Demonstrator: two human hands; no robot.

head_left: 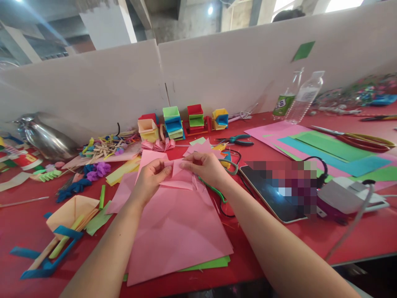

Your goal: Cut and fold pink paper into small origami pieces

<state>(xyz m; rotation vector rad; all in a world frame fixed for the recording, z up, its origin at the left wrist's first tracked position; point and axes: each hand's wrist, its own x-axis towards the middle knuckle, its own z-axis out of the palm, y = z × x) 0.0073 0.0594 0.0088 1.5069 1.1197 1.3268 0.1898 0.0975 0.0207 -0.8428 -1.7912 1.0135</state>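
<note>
Both my hands meet over the middle of the red table (25, 223), pinching a small folded piece of pink paper (180, 179). My left hand (150, 177) grips its left edge with thumb and fingers closed. My right hand (203, 167) pinches the top right edge. Under them lies a stack of large pink sheets (176, 231) with a green sheet (214, 263) showing beneath.
Coloured paper boxes (182, 120) stand in a row at the back by a white partition (93, 87). Teal pliers (237, 140), a tablet (273, 194), a white device (347, 196), scissors (356, 138), two bottles (297, 97) and coloured sheets (328, 151) lie right. Paper scraps and sticks (102, 149) lie left.
</note>
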